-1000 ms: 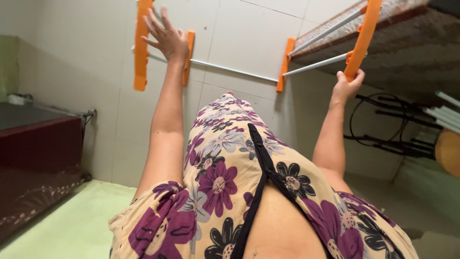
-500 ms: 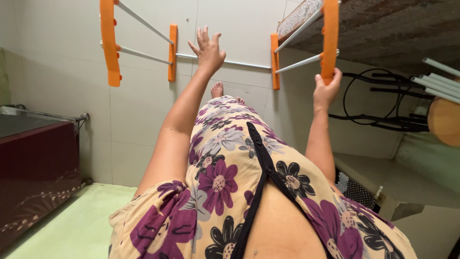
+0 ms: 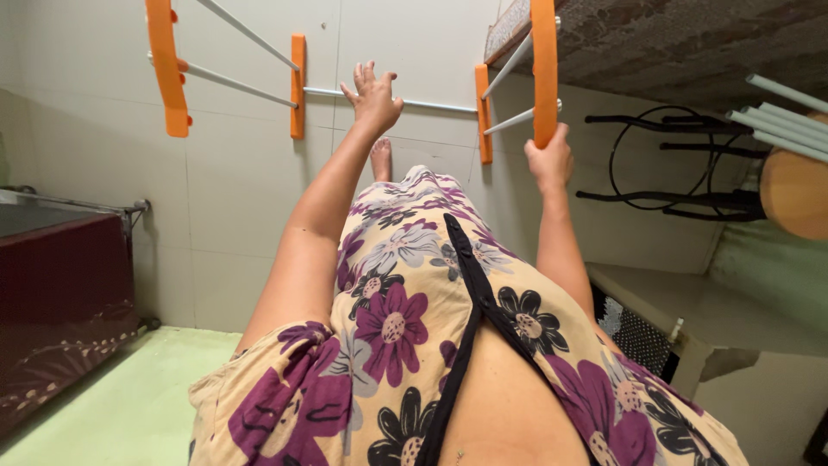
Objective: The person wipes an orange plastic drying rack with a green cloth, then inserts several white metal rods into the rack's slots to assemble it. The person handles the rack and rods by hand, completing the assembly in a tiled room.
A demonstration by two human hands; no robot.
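- Closest to the lens, filling six o'clock, is the person's own floral dress (image 3: 405,328), cream with purple and black flowers and a black trim running up its middle.
- At about eight o'clock lies a pale green floor (image 3: 112,397), and against it at nine o'clock stands a dark maroon cabinet (image 3: 60,293) with a metal rail along its top.
- The left arm rises from the dress toward twelve o'clock; the left hand (image 3: 373,95) is spread wide, fingers splayed, gripping nothing, just before the thin metal rod (image 3: 435,105) of an orange drying rack (image 3: 297,86). I cannot tell whether the fingertips touch that rod.
- The right arm climbs toward one o'clock, and the right hand (image 3: 548,160) is closed around the lower end of the rack's orange side bar (image 3: 543,69).
- A bare foot (image 3: 380,160) shows between the two arms, just below the left hand.
- The rack spans the upper frame from eleven to one o'clock: orange uprights joined by several pale metal rods, in front of a white tiled wall (image 3: 241,173).
- At two o'clock a black wire stand (image 3: 664,164) sits beside a round wooden piece (image 3: 793,194), with a bundle of pale green rods (image 3: 780,112) above it.
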